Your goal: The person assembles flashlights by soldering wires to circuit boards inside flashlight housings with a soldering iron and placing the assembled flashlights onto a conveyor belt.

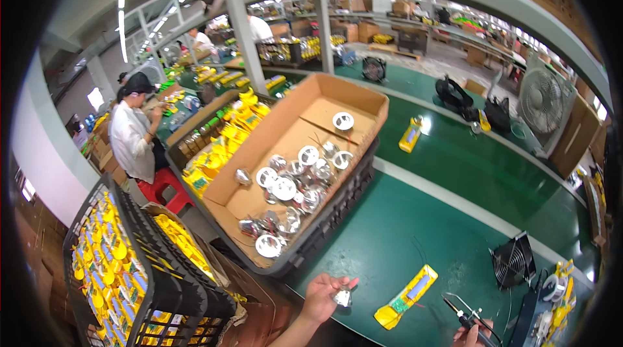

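Observation:
Between the fingers of my left hand (322,298) is a small silver reflector cup (342,296), held just above the front edge of the green bench. My right hand (472,334) grips a soldering iron (462,316) with a dark handle and a cable, its tip angled up and left. On the bench between the two hands lies a yellow plastic housing (405,298) with a green circuit board and a blue-violet cell in it. A thin wire sticks out beside the housing.
A cardboard box (259,146) of silver reflectors (283,189) rests on a black crate at the left. Crates of yellow housings (107,263) stand lower left. A small black fan (513,261) is at the right. Another yellow housing (410,135) lies farther back. A seated person (133,126) works at far left.

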`<state>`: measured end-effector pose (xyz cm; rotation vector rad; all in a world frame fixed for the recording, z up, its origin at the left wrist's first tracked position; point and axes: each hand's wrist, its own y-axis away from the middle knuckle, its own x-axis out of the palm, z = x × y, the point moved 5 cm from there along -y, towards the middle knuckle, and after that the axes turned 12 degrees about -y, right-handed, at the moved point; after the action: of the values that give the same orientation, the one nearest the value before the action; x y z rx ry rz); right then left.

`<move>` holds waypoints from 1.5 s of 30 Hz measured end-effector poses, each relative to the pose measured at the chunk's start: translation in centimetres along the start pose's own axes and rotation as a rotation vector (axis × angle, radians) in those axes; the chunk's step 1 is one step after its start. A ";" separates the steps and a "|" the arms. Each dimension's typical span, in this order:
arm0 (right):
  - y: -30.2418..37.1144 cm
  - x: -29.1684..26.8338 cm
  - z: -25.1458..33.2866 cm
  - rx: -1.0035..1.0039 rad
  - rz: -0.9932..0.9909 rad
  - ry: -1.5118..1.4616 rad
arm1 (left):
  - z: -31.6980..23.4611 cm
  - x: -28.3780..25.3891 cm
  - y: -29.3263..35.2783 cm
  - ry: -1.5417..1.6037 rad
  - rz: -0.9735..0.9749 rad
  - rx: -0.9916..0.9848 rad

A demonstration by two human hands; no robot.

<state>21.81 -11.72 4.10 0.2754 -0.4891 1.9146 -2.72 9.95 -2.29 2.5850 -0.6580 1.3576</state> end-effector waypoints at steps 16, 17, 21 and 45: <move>-1.1 2.3 0.9 0.081 0.274 -0.001 | 0.5 7.9 2.4 -1.530 0.058 0.080; -1.3 3.0 0.7 0.127 0.320 0.060 | 0.7 8.1 2.7 -1.625 0.056 0.097; -3.2 5.7 0.2 0.268 0.511 0.173 | 1.5 8.5 2.9 -1.740 0.023 0.154; -5.8 8.8 -3.1 0.494 0.719 0.318 | 2.6 8.3 2.9 -1.744 -0.001 0.111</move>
<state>23.84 -1.16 6.19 0.1054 0.1416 2.7145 2.02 3.91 2.73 3.1718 -0.6157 -1.2572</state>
